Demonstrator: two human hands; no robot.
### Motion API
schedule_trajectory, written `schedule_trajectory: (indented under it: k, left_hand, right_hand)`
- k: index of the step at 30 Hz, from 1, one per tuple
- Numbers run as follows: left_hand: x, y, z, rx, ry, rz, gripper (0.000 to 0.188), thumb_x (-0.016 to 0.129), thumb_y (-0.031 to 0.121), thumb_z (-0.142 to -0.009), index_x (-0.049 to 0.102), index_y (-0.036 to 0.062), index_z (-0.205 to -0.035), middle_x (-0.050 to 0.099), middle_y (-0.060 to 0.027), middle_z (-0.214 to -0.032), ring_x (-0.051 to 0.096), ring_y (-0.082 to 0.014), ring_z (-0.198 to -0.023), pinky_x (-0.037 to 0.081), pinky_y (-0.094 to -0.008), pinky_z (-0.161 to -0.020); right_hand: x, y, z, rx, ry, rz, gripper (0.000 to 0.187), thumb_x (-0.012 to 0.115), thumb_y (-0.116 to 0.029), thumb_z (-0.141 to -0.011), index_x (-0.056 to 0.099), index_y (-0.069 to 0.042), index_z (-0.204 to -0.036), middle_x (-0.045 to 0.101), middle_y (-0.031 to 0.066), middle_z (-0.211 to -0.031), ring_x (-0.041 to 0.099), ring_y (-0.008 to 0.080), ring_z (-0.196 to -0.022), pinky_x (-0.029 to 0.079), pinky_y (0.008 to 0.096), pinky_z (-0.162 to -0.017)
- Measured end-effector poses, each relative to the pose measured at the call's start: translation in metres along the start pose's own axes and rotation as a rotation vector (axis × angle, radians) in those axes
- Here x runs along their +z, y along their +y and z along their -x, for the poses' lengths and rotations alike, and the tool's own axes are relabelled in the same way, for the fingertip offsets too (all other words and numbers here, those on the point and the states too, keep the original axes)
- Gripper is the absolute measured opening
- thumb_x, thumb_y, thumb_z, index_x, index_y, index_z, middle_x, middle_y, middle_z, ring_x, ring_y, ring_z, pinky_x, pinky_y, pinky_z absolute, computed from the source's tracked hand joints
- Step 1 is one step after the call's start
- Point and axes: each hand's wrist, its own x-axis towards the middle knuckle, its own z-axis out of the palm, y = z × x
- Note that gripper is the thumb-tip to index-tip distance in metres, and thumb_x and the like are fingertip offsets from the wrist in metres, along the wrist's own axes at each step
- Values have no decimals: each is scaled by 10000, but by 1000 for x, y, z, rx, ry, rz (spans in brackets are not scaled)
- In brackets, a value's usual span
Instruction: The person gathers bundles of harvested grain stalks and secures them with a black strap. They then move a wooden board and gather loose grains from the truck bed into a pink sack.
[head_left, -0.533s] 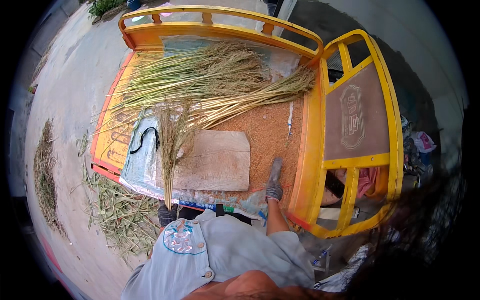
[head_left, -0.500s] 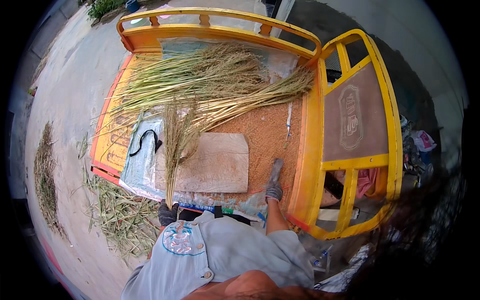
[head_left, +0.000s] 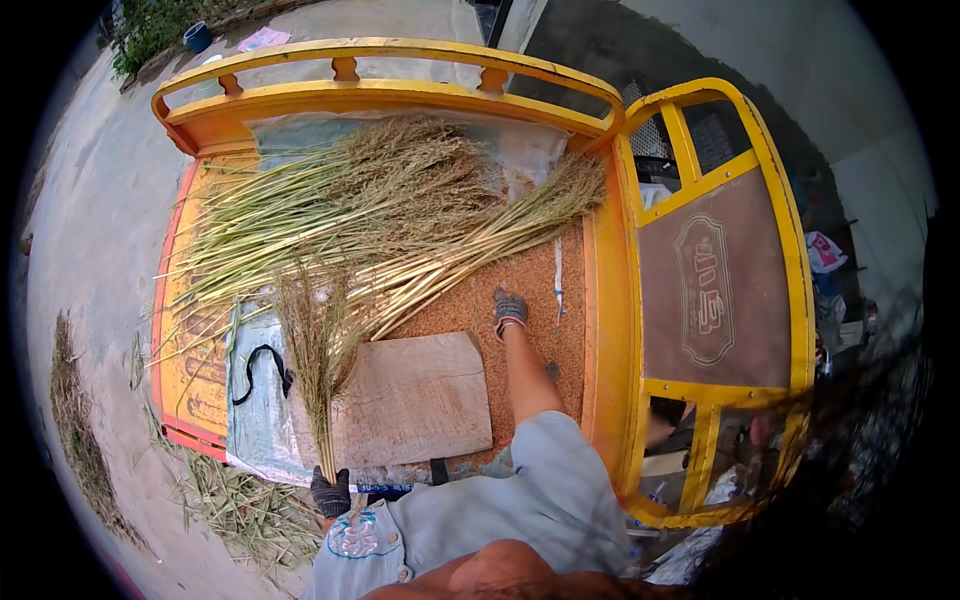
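Head view: left hand (head_left: 331, 492), low and left of centre, grips a bundle (head_left: 318, 365) by its stems, tops at left-centre. Right hand (head_left: 510, 308), mid-frame over grain (head_left: 455, 307); cannot tell whether it holds anything.

Upper garment (head_left: 485, 510): pale blue-grey. Right sleeve (head_left: 572, 455): short and wide, forearm uncovered below it. Front carries an embroidered motif (head_left: 353, 535), whitish and pinkish with teal edging; small round buttons (head_left: 405, 575) beside it. Left glove (head_left: 331, 494): dark grey. Right glove (head_left: 510, 308): grey, darker toward the fingers, with a banded cuff (head_left: 511, 324). Fabric make-up: not determinable.
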Motion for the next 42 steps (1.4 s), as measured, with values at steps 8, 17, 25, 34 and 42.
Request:
schedule_trajectory:
  k: [8,17,25,34,42]
  left_hand:
    - [21,-40,-16,-98,66,-32,332,732,93,-676,527,-4,-918,581,-103,-682,560,-195,-593,461,-343,-577]
    - [47,-20,-34,-243,-107,119,284,738,127,-671,537,18,-839,593,-115,-661,570,-223,-587,463,-357,-585]
    - [30,-9,-43,-169,-150,110,299,723,265,-705,572,30,-813,588,-186,-664,584,-357,-628,454,-401,-573]
    - [-9,68,-45,-368,-675,483,292,715,265,-753,578,20,-836,572,-31,-598,523,-105,-492,440,-266,-469]
    - [-24,91,11,81,-933,-11,369,672,342,-736,596,36,-927,633,-174,-775,634,-283,-716,503,-383,-668]
  right_hand:
    - [51,-166,-56,168,371,-53,640,627,-574,-721,539,-38,-1060,570,95,-819,502,213,-617,426,431,-587]
    - [69,-120,-174,305,317,-1085,506,584,-547,-774,556,-169,-1108,579,79,-966,535,188,-751,466,431,-655]
    - [35,-48,-49,6,-58,-748,527,640,-315,-793,470,-59,-1221,542,123,-1077,551,251,-916,513,412,-667]
    - [37,173,174,16,-1069,-104,423,658,-54,-777,492,-46,-1166,609,65,-982,605,163,-812,515,301,-662]
    - [55,133,307,157,-1391,-883,223,611,-56,-805,545,-103,-1012,553,53,-726,533,211,-689,465,323,-633]
